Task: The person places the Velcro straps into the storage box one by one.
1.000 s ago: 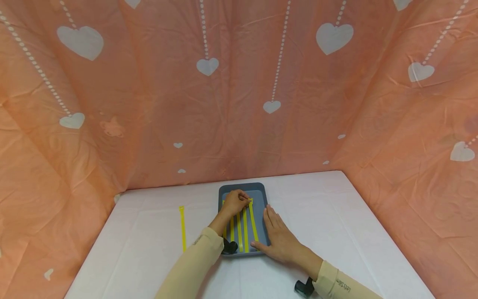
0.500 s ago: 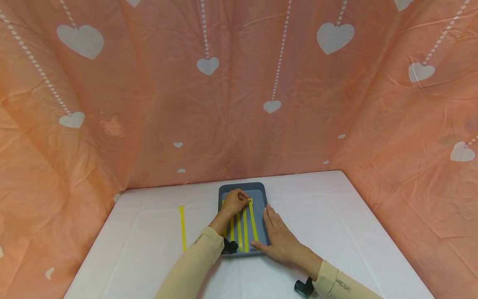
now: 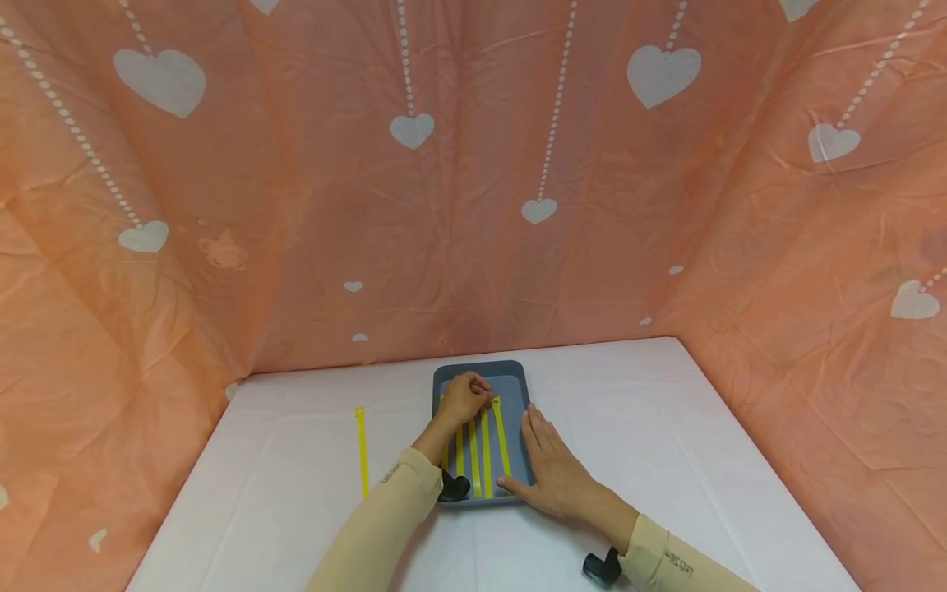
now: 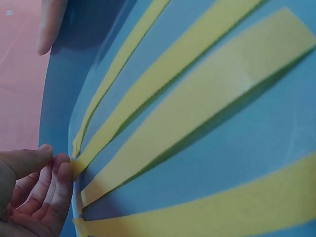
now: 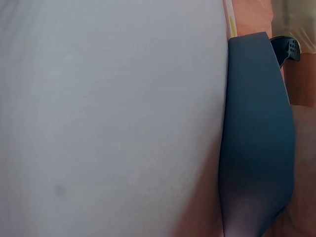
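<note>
A blue-grey tray (image 3: 518,382) lies on the white table, with several yellow strips (image 3: 486,452) laid lengthwise in it. My left hand (image 3: 464,399) rests over the strips' far ends. In the left wrist view its fingertips (image 4: 59,165) pinch the end of one yellow strip (image 4: 197,103). My right hand (image 3: 551,469) lies flat with straight fingers along the tray's right rim, its thumb at the near edge. The right wrist view shows only the tray's outer wall (image 5: 256,138) and the table (image 5: 108,118).
One loose yellow strip (image 3: 362,452) lies on the table left of the tray. Orange cloth with white hearts (image 3: 473,181) closes the back and both sides. Black wrist mounts (image 3: 601,567) sit on both forearms.
My left hand's fingers have shifted slightly at the strips' far ends, and the rightmost strip's end sits a little nearer. The right hand has not moved.
</note>
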A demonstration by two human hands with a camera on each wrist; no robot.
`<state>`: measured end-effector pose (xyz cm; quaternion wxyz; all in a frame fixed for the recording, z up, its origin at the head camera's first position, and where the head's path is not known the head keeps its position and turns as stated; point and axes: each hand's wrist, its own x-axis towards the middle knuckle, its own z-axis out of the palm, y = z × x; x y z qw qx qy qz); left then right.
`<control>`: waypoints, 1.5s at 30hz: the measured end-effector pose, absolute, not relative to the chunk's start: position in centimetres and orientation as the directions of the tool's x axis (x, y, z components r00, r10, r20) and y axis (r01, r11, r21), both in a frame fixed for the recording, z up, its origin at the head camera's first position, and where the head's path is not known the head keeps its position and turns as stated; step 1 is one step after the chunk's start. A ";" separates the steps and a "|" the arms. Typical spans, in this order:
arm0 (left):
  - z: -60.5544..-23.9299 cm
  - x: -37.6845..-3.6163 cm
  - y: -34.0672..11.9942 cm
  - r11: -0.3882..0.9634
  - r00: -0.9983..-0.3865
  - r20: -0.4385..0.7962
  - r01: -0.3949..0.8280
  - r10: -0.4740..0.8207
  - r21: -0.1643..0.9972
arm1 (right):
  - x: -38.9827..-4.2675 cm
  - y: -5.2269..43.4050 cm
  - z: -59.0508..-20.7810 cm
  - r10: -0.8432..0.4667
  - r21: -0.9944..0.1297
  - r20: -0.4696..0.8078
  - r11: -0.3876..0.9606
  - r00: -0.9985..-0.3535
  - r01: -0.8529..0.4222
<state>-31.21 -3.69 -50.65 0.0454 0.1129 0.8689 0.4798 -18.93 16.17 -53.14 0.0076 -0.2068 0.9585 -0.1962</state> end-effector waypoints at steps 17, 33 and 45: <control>-49.5 -31.1 -6.7 0.444 -0.971 0.032 0.138 0.238 0.886 | -18.9 16.1 -53.5 -0.398 -0.368 0.081 0.840 -0.914 -0.399; -49.5 -30.3 -11.3 0.405 -0.991 0.035 0.083 0.126 0.910 | -18.9 16.0 -53.4 -0.397 -0.367 0.086 0.840 -0.914 -0.399; -49.4 -29.9 -13.5 0.430 -0.997 0.047 0.067 0.058 0.900 | -18.9 16.0 -53.3 -0.403 -0.376 0.067 0.837 -0.913 -0.398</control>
